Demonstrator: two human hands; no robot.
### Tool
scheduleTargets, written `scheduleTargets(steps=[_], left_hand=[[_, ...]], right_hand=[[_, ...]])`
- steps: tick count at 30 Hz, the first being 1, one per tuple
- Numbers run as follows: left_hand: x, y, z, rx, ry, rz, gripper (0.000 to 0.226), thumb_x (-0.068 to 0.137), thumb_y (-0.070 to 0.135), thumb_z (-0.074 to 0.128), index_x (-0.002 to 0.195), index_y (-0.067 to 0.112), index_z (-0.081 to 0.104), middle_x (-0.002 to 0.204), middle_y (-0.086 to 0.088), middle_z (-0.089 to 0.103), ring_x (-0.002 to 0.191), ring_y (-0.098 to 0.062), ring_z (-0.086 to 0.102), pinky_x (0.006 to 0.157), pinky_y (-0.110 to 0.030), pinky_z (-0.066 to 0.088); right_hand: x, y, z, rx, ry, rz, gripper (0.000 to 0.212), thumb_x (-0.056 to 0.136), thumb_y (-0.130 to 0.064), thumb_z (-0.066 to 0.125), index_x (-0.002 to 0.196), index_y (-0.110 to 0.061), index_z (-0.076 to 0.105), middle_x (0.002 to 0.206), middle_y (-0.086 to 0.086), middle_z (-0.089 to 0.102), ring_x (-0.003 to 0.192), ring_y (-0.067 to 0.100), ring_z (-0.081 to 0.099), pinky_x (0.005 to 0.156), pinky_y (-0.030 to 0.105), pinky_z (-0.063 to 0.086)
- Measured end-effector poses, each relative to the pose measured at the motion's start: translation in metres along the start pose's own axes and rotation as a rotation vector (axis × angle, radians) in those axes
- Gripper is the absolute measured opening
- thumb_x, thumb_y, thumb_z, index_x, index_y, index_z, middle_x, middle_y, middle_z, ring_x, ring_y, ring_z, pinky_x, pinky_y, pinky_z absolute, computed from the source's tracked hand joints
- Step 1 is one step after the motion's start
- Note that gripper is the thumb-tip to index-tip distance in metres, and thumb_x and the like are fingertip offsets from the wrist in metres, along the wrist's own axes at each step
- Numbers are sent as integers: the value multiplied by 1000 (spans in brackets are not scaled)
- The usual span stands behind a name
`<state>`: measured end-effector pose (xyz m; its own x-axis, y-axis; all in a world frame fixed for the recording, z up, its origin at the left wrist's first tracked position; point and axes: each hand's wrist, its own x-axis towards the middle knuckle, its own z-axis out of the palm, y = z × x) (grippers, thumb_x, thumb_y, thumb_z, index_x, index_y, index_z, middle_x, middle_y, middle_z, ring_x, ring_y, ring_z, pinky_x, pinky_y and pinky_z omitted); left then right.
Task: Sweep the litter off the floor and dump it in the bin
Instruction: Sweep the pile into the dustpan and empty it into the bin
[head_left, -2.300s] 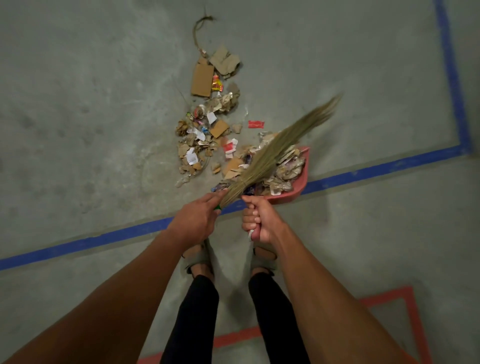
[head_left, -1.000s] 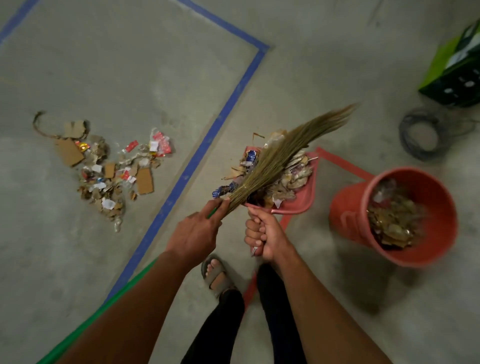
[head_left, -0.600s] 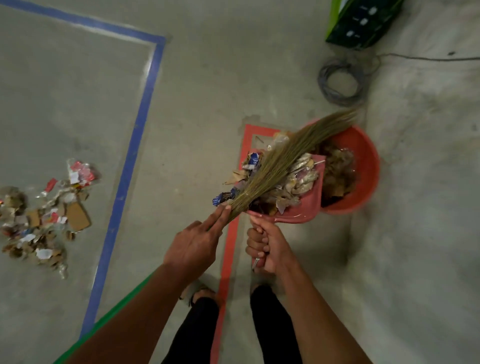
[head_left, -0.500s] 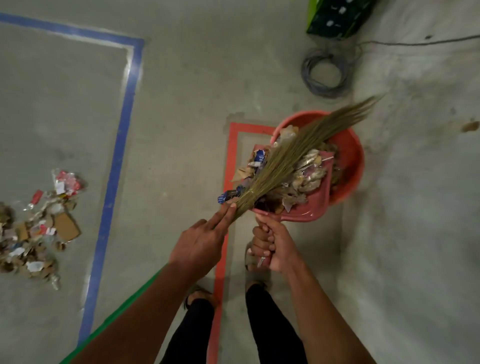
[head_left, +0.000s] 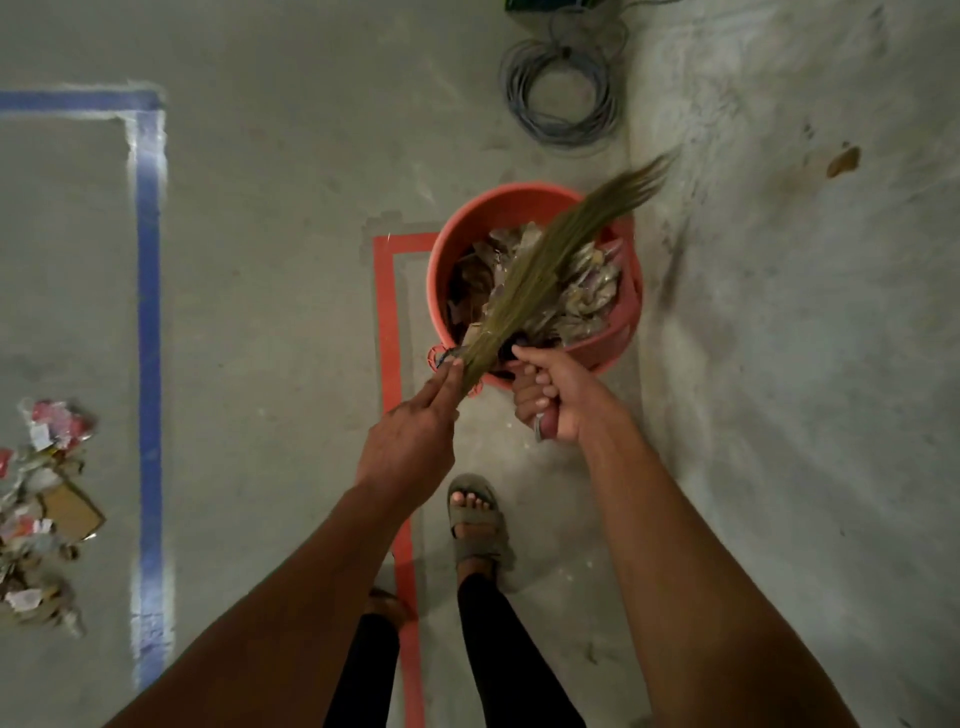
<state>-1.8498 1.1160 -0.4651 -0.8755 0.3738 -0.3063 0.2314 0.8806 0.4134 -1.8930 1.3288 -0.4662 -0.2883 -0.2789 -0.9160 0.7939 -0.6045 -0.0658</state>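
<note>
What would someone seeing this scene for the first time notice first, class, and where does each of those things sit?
The red bin stands out mid-frame, with a litter-laden dustpan held over it by the right hand. A grass broom, held by the left hand, lies slantwise across the bin's mouth. At the far left edge, beyond a blue tape line, a litter pile lies on the floor.
</note>
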Motion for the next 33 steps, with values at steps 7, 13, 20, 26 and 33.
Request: scheduleTargets(steps=[7,13,20,26,33], left_hand=[[15,2,-1,-262,87,-113,63,105,21,54,162,29,29,155,-3,52,115,-36,66,89,-48,59],[18,0,-8,-349,122,-167,61,105,21,55,161,32,32,141,-5,63,106,-26,67,90,-41,58],[9,-2,-5,-379,173,-230,60,106,22,53,161,30,33,138,-6,65,104,-26,68,86,-36,56],[-2,-8,-3,-370,236,-248,60,106,20,54,162,24,33,149,-5,58,116,-27,66,98,-38,54],[-5,-18,0,-437,169,-290,59,106,23,53,162,28,34,134,-6,67,95,-21,69,86,-34,58]], right_hand=[[7,-44,-1,-283,268,21,42,110,-22,46,69,-19,37,43,-8,29,32,4,24,34,16,25],[2,-47,-20,-784,482,-49,28,107,-13,42,79,-10,45,47,2,34,41,13,29,39,22,28],[-11,-40,-31,-859,622,-294,14,94,-18,51,82,-23,48,51,6,50,42,20,45,45,30,39],[-56,-35,-10,-681,507,-247,5,95,-14,50,91,-16,52,49,-2,40,40,9,33,40,22,28],[-54,-31,-7,-273,116,25,35,97,-16,58,67,-22,41,50,-11,29,35,2,22,34,19,21]])
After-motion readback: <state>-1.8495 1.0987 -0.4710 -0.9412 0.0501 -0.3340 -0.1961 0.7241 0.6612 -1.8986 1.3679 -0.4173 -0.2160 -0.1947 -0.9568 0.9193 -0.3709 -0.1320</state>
